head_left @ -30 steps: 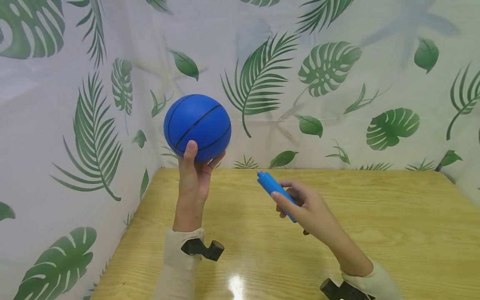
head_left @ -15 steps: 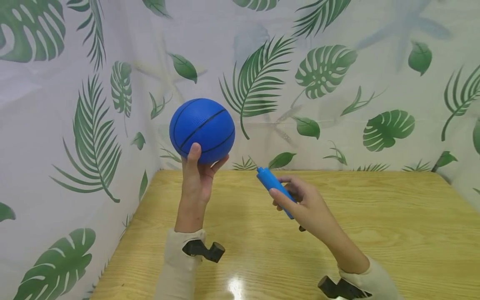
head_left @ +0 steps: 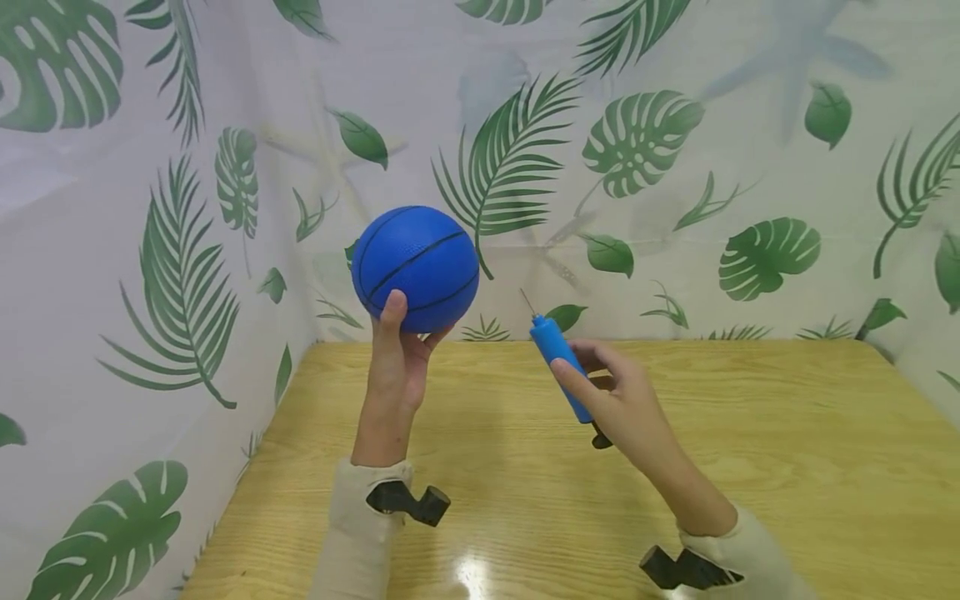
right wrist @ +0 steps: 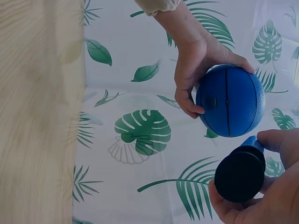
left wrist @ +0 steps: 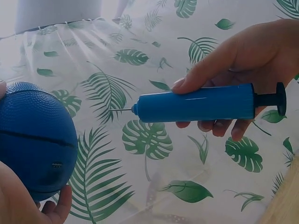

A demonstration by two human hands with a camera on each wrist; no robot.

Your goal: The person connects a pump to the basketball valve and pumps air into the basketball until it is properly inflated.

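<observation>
A blue basketball with black seams is gripped from below by my left hand, thumb on its near side. To the right, my right hand holds a blue hand pump between thumb and fingers. The pump tilts up and left, its thin needle pointing away from me. In the left wrist view the needle tip is apart from the ball, and a short stretch of black rod shows before the pump's black handle. The right wrist view shows that handle end-on.
Both hands are raised above a wooden table. A white sheet printed with green leaves hangs behind the table and along its left side. Black wrist mounts sit on both sleeves.
The ball has moved slightly right and down in the head view. The pump has risen and turned more upright, so its needle and black handle show more clearly. Both holds are kept.
</observation>
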